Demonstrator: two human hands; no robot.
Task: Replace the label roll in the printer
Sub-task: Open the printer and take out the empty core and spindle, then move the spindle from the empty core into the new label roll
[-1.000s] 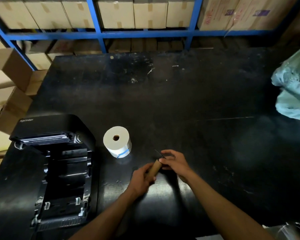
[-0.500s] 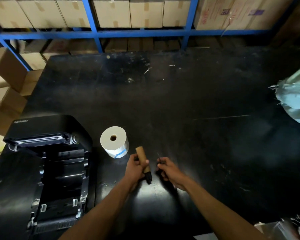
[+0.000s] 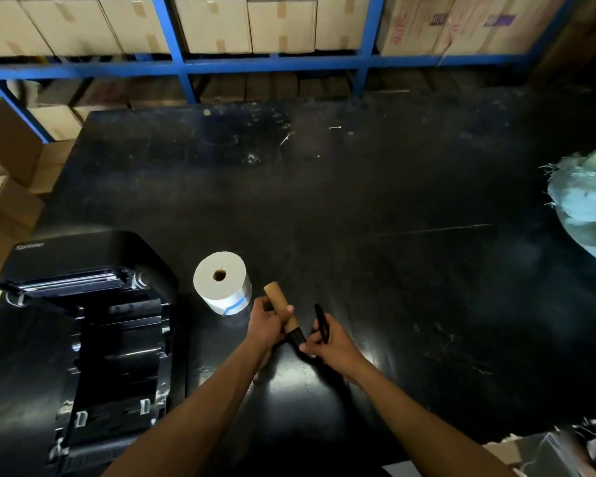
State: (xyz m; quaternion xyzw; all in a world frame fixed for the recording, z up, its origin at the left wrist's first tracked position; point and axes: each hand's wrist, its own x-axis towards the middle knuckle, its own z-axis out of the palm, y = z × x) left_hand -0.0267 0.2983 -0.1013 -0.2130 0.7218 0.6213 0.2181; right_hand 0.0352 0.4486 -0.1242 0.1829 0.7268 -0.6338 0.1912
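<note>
The left hand [image 3: 267,321] has its grip closed around a brown cardboard tube [image 3: 280,304], fingers and thumb curled round its middle, so the tube tilts up and away from the grip with its bare end pointing toward the far left. A black rod [image 3: 297,336] sticks out of the tube's lower end, just below the left grip. The right hand [image 3: 327,342] sits just to the right of the left one, its fingertips [image 3: 305,346] pinching that black rod near its lower end, while a thin black piece [image 3: 321,321] stands up between its fingers; whether this piece belongs to the rod cannot be told. Both hands hover low over the black desk [image 3: 358,208], close to its near edge. The new label roll [image 3: 222,282], white with a blue strip along its lower edge, stands on end on the desk just beyond and to the left of the left grip, apart from the hand. Further left of the grips the black printer [image 3: 83,325] lies with its lid thrown open and its inside bay showing dark; no roll can be seen in it. Well off to the right of the grips a pale blue-green bag [image 3: 585,208] lies at the desk's edge. Beyond the desk stands a blue rack [image 3: 269,62] loaded with cardboard boxes [image 3: 214,25].
</note>
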